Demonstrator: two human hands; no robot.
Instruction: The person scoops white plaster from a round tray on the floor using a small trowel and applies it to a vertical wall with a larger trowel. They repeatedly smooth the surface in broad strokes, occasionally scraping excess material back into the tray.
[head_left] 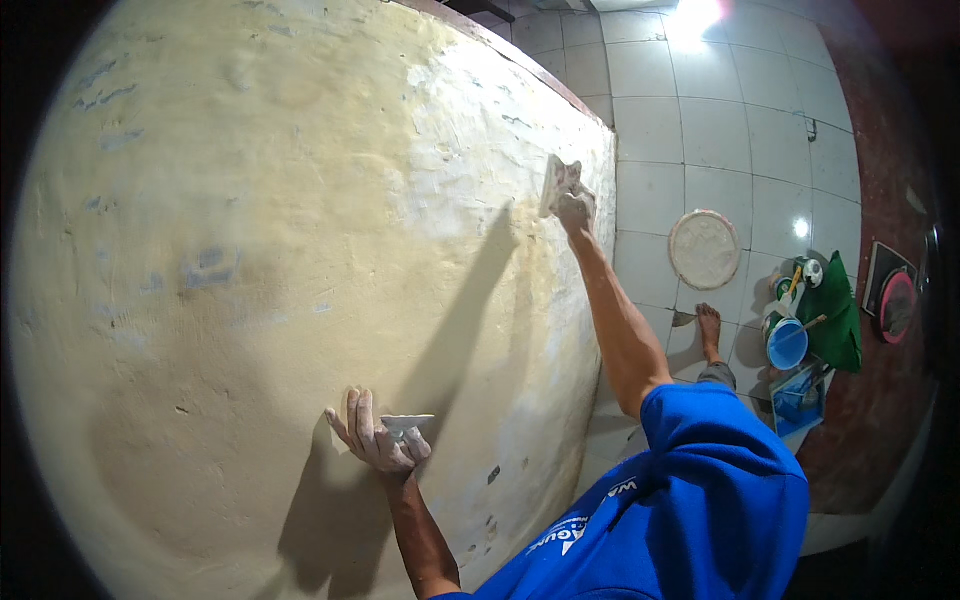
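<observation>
Blue shirt [690,480], nearest. Left hand [382,445]: scraper [408,421] gripped, outer fingers [366,410] spread, presumably clear of blade. Right hand [575,207]: fingers curled on flat trowel [549,186] at patchy wall [260,180], apparently for blade contact. Blue bucket [787,344]: tiled floor [645,130], aside.

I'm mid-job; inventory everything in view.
wall: one, yellowish-white, left
upper flat tool: one, whitish, at wall
lower flat tool: one, whitish, lower left
floor: one, pale tiled, right
disc: one, whitish, on floor
bucket: one, blue, right
cloth: one, green, beside bucket
tray: one, blue, below bucket
round item: one, pink, far right
containers: count unclear, mixed, above bucket
shirt: one, blue, lower right
foot: one, bare, below disc
left hand: one, whitened, lower left
right hand: one, whitened, upper centre
</observation>
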